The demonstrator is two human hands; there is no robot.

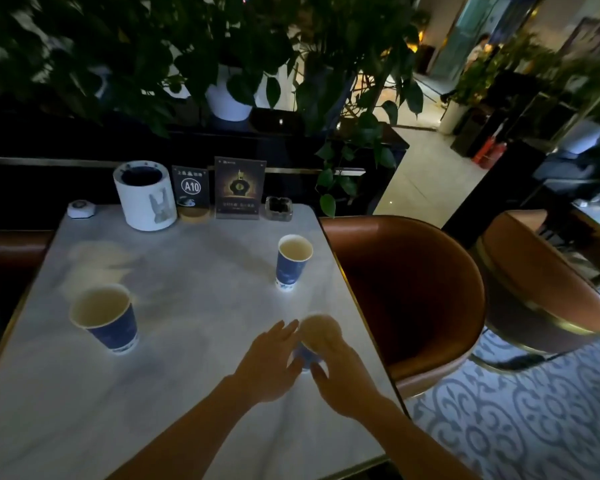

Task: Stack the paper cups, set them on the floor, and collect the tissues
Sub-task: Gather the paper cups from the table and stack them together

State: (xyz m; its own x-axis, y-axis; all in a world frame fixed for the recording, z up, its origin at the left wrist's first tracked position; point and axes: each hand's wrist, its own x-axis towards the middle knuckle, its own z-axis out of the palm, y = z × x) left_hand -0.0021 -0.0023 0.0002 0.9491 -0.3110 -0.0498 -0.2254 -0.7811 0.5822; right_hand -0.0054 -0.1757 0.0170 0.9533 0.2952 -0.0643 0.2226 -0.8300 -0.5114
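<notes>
Both hands, left (269, 363) and right (342, 370), around blurred near cup (317, 332), two cups apart on table (187, 341)

Three upright blue paper cups (103, 319) (293, 260) (317, 336), apart on table (187, 358)

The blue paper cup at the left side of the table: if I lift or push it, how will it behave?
The left paper cup looks like thin paper, so probably light and easy to squash. Its mouth is wider than its base, so a push near the rim may tip it. Whether it holds liquid is unclear; lift it gently.

Three paper cups (103, 315) (292, 259) (314, 336), two chairs (413, 289) (548, 282), two signs (191, 187) (239, 187).
</notes>
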